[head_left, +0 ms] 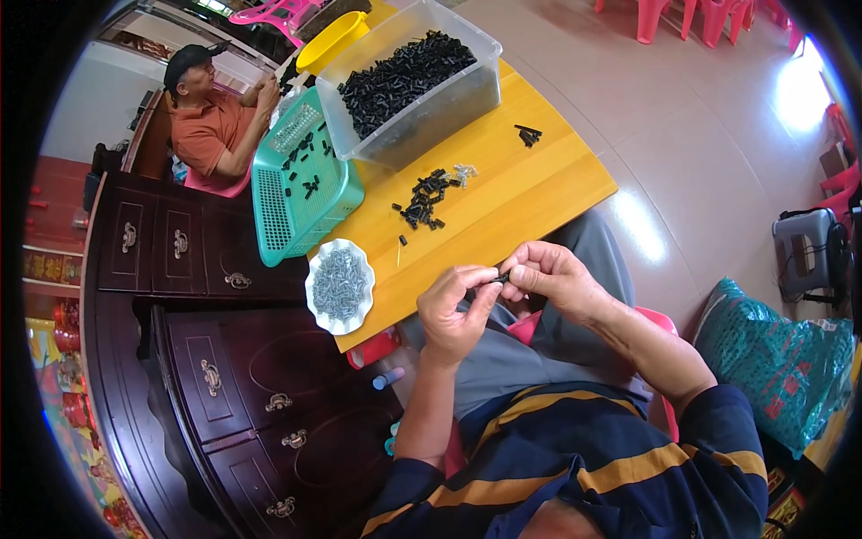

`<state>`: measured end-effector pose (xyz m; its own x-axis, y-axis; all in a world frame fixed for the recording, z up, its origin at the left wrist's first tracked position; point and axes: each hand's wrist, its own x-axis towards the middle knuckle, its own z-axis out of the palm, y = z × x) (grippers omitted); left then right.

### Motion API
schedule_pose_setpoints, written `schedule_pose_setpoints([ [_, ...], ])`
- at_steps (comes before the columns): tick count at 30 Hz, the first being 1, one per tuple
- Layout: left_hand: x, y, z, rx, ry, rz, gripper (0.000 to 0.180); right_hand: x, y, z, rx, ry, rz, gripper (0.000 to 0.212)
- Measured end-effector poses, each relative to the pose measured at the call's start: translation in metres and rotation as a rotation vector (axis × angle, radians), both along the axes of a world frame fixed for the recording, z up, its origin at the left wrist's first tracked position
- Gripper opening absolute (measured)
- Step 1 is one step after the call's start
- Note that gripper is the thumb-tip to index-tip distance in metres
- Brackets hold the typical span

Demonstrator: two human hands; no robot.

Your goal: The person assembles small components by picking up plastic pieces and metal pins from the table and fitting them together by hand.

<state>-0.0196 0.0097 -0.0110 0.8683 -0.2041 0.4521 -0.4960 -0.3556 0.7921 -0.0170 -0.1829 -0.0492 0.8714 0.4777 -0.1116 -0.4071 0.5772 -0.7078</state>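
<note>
Over my lap, just off the table's near edge, my left hand (458, 310) and my right hand (555, 277) meet fingertip to fingertip. Both pinch a small black plastic piece (502, 278), mostly covered by the fingers. On the yellow wooden table (503, 211) ahead lies a loose pile of short black tubular pieces (422, 202). A few clear pieces (463, 174) touch its right side. A thin pale stick (399, 251) lies nearer to me. To the left, a white scalloped bowl (314, 292) holds many small clear pieces (341, 283).
A clear plastic bin (422, 121) full of black pieces stands at the back, beside a green basket (269, 211) and a yellow basin (332, 43). More black pieces (528, 136) lie at right. Dark drawers (224, 359) flank my left. A person (211, 126) sits beyond the basket.
</note>
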Motion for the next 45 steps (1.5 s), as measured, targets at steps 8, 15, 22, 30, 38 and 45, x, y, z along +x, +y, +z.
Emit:
schedule_pose_setpoints([
  [8, 0.002, -0.003, 0.009, 0.085, -0.121, -0.01, 0.017, -0.001, -0.001, -0.001, -0.042, 0.004, -0.041, 0.016],
  [15, 0.003, -0.002, 0.009, 0.081, -0.139, -0.014, 0.018, 0.0, -0.001, -0.001, -0.023, 0.05, -0.054, 0.016],
  [22, 0.001, -0.005, 0.007, 0.127, -0.182, -0.013, 0.02, 0.001, -0.003, -0.001, -0.008, 0.061, -0.04, 0.016],
  [30, 0.003, -0.004, 0.012, 0.215, -0.254, -0.069, 0.021, 0.001, -0.002, -0.002, -0.077, -0.049, -0.055, 0.016],
  [38, 0.001, 0.002, 0.014, 0.006, 0.02, -0.104, 0.023, 0.0, 0.0, 0.004, -0.001, -0.065, 0.006, 0.018],
  [45, 0.001, -0.001, 0.019, 0.017, 0.033, -0.148, 0.038, -0.001, -0.003, 0.004, -0.073, 0.001, 0.062, 0.021],
])
